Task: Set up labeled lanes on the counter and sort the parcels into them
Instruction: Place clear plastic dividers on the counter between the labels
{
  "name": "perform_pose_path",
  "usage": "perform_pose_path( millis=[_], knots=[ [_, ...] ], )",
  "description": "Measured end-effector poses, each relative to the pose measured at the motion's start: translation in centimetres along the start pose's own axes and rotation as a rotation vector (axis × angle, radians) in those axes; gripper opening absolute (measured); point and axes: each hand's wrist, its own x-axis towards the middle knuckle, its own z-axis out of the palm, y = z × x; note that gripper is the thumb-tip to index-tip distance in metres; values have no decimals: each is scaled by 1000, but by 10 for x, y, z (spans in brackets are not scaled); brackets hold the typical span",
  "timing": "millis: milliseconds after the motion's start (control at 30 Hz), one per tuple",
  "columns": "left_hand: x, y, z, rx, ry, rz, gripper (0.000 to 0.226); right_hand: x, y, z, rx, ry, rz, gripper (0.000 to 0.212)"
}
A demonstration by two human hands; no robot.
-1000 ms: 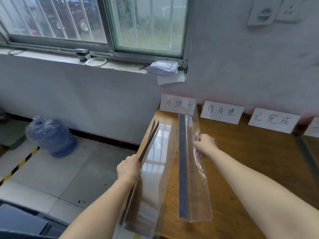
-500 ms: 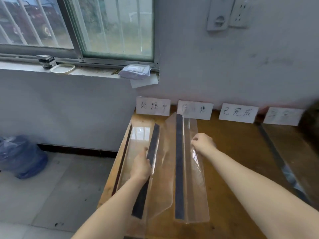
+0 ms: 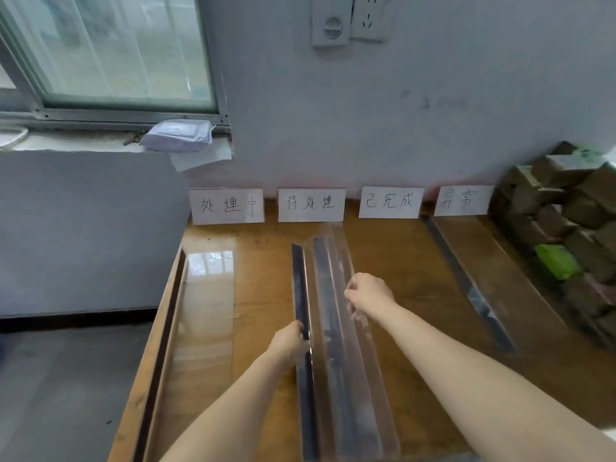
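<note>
clear dividers point(image 3: 336, 345) brought together on counter point(image 3: 416, 278)

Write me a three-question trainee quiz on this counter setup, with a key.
1. True or false: four paper labels lean against the wall.
2. Fill in: the stacked parcels sit at the counter's ____ end.
3. The left hand and right hand each grip: A a parcel, B a clear divider, C a label.

Key: 1 true; 2 right; 3 B.
</note>
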Motion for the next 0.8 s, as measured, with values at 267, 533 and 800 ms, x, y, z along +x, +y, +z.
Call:
perform_pose_path(
  millis=[267,533,800],
  knots=[
    [-12,21,-5,9,141,-72,58,5,-16,12,38,-118,-47,15],
    [-21,32,-23,-286,167,-9,70,11,-40,17,33,-166,-138,17],
    [-18,23,-38,-90,377,-161,31,17,-33,7,-62,-185,-173,23]
  ],
)
